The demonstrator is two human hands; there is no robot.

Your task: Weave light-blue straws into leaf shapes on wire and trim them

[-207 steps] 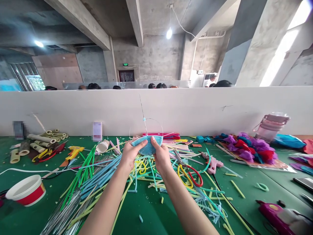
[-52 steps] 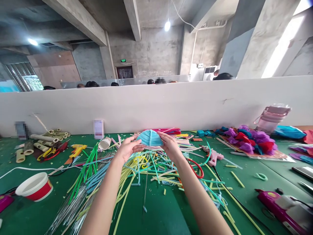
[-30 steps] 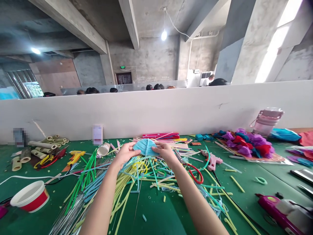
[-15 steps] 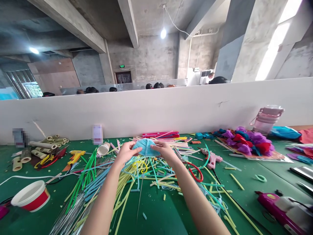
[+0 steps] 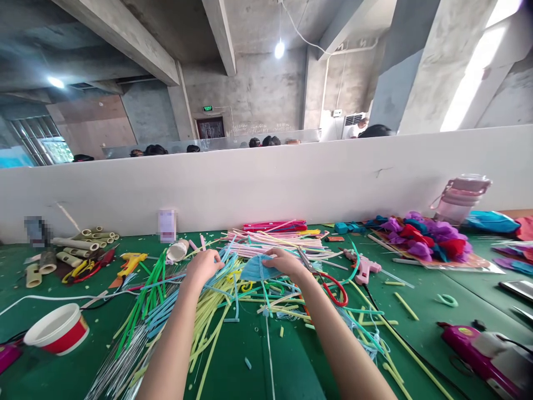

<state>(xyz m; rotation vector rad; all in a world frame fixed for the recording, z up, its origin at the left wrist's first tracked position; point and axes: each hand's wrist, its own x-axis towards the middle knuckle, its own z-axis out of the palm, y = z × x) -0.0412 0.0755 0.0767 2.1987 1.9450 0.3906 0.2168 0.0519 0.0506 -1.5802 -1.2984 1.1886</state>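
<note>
My right hand (image 5: 285, 262) pinches the edge of a light-blue leaf-shaped piece (image 5: 255, 270), which looks fuzzy and ribbed, with a raised line down its middle. A thin pale stem (image 5: 268, 339) runs from below it toward the table's near edge. To the left of this piece, my left hand (image 5: 203, 268) is over the blue pipe cleaners (image 5: 166, 311). Its fingers are loosely curved and apart, with nothing visible between them. Yellow pipe cleaners (image 5: 210, 316) and green pipe cleaners (image 5: 157, 289) lie under and beside my left forearm. Red-handled scissors (image 5: 333, 289) lie beside my right wrist.
Pink pipe cleaners (image 5: 283, 244) lie behind my hands. A yellow glue gun (image 5: 131, 265) and a paper cup (image 5: 58, 330) are at left. At right are a pink glue gun (image 5: 365, 269), coloured petals (image 5: 428, 236), and a water bottle (image 5: 462, 197). A white partition (image 5: 266, 189) closes the back.
My left hand has let go of the blue leaf-shaped piece and moved slightly left and down. The piece has tilted in my right hand, and its stem has swung right.
</note>
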